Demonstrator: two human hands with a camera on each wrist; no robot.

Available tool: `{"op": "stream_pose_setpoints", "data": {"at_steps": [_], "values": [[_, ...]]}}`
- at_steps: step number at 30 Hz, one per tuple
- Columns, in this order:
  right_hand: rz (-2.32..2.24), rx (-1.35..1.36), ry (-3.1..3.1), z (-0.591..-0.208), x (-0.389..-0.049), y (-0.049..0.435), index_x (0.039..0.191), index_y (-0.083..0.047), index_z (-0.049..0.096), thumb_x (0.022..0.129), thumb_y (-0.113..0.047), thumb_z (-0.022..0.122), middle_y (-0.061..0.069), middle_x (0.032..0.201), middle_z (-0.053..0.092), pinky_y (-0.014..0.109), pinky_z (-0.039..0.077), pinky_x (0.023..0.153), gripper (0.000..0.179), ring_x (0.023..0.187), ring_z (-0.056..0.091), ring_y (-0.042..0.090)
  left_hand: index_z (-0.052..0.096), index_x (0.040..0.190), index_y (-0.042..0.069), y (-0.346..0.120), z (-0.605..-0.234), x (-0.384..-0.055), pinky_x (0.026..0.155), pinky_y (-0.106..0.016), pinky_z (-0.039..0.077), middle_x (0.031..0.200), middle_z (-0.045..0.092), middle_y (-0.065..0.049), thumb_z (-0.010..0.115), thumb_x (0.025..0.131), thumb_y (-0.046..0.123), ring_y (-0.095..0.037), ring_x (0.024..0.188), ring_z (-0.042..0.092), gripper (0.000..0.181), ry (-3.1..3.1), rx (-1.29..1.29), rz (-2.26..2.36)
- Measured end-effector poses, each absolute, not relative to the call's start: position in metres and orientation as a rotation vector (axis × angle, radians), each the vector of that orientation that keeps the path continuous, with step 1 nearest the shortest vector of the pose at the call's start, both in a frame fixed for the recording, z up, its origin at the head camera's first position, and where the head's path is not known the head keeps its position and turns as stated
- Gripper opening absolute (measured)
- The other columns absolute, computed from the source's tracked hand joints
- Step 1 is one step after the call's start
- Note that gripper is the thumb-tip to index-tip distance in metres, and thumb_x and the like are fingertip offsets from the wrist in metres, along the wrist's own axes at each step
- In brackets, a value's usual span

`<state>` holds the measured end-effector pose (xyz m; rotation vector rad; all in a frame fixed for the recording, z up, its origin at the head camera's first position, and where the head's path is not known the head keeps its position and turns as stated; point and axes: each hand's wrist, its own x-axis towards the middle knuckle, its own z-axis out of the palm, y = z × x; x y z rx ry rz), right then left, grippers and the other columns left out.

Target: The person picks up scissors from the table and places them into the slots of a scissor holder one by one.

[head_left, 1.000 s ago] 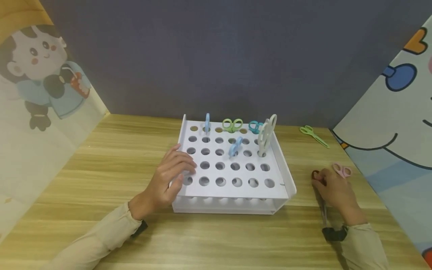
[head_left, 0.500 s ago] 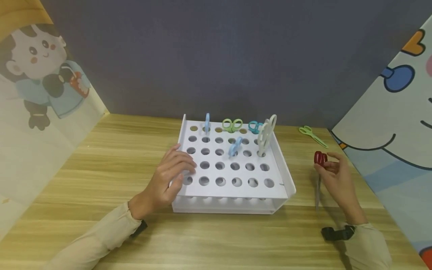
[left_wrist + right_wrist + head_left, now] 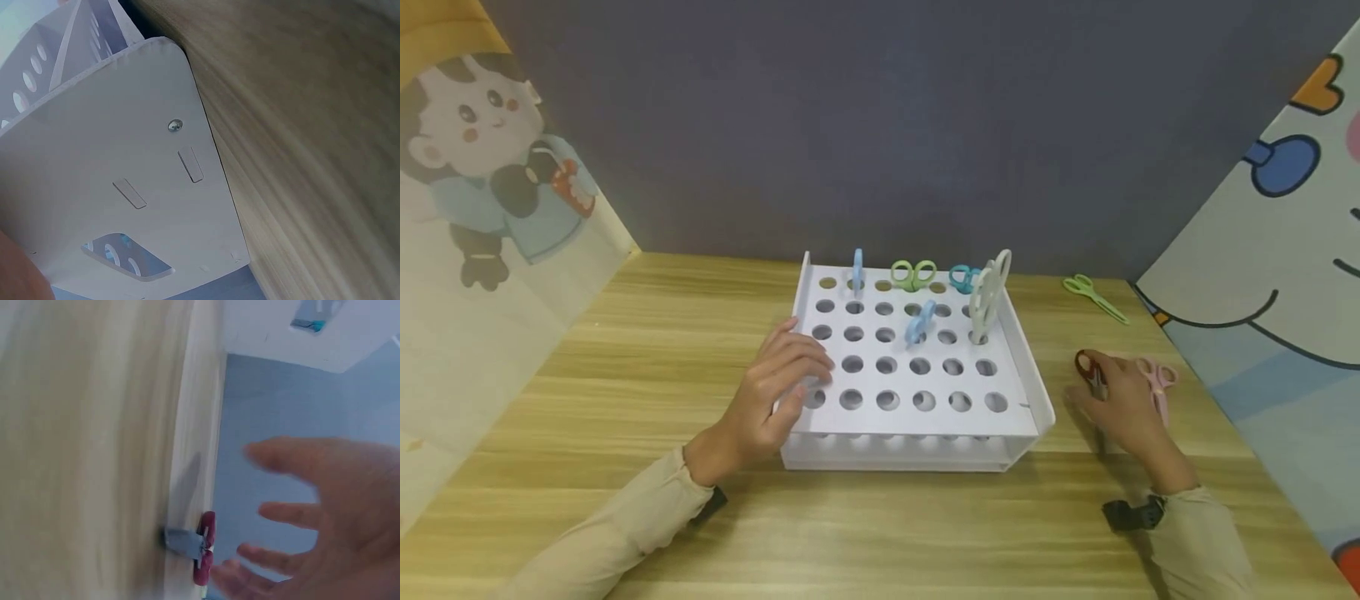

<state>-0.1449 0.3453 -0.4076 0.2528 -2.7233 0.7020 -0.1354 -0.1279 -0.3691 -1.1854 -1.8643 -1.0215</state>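
Observation:
My left hand [image 3: 775, 392] rests on the left edge of a white rack [image 3: 917, 426] with rows of round holes, its fingers loosely bent over the top board. To the right of the rack, my right hand [image 3: 1123, 404] is spread over dark red scissors [image 3: 1080, 367]. In the right wrist view its fingers are apart and hold nothing. There the red handles [image 3: 209, 528] of the scissors lie low by the tabletop, near the fingertips. Pink scissors [image 3: 1159, 392] lie just right of this hand, partly hidden by it.
Light blue scissors [image 3: 857, 271], green scissors [image 3: 913, 284], teal scissors [image 3: 962, 285], more light blue scissors [image 3: 921, 323] and off-white scissors [image 3: 987, 302] stand in the rack's holes. Other green scissors [image 3: 1105, 306] lie at the table's back right. A dark grey panel [image 3: 880, 125] closes off the back.
My right hand held the red scissors up by the handles half a second ago. They are now down on the table, the fingers released. The left hand stays put.

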Motion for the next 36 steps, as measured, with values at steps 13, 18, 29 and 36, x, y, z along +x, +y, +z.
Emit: {"op": "stream_pose_setpoints", "data": {"at_steps": [13, 18, 29, 36], "values": [[0.338, 0.171, -3.125, -0.41, -0.188, 0.36, 0.123, 0.008, 0.054, 0.097, -0.04, 0.057, 0.038, 0.098, 0.062, 0.064, 0.046, 0.067, 0.055, 0.087, 0.058, 0.058, 0.066, 0.088, 0.003, -0.131, -0.371, -0.134, 0.112, -0.061, 0.027, 0.096, 0.068, -0.01, 0.035, 0.094, 0.019, -0.028, 0.098, 0.06, 0.035, -1.866, -1.183, -1.012], [0.411, 0.12, -3.275, -0.398, -0.203, 0.36, 0.119, 0.007, 0.059, 0.092, -0.047, 0.062, 0.035, 0.111, 0.062, 0.061, 0.049, 0.071, 0.061, 0.097, 0.057, 0.058, 0.066, 0.089, 0.003, -0.13, -0.371, -0.135, 0.111, -0.061, 0.027, 0.096, 0.068, -0.011, 0.034, 0.094, 0.019, -0.029, 0.099, 0.06, 0.036, -1.866, -1.188, -1.003], [0.56, 0.268, -2.962, -0.365, -0.198, 0.348, 0.108, 0.006, 0.067, 0.09, -0.034, 0.068, 0.012, 0.079, 0.063, 0.033, 0.036, 0.055, 0.044, 0.064, 0.047, 0.022, 0.066, 0.089, 0.003, -0.129, -0.369, -0.136, 0.11, -0.063, 0.028, 0.097, 0.068, -0.01, 0.035, 0.092, 0.018, -0.029, 0.099, 0.06, 0.034, -1.877, -1.192, -0.998], [0.573, 0.257, -2.824, -0.342, -0.188, 0.331, 0.113, 0.009, 0.064, 0.087, -0.031, 0.073, 0.021, 0.084, 0.065, 0.043, 0.043, 0.055, 0.049, 0.065, 0.056, 0.029, 0.066, 0.09, 0.004, -0.13, -0.369, -0.135, 0.111, -0.062, 0.028, 0.097, 0.068, -0.01, 0.036, 0.088, 0.015, -0.029, 0.099, 0.06, 0.032, -1.879, -1.188, -1.0]]}}
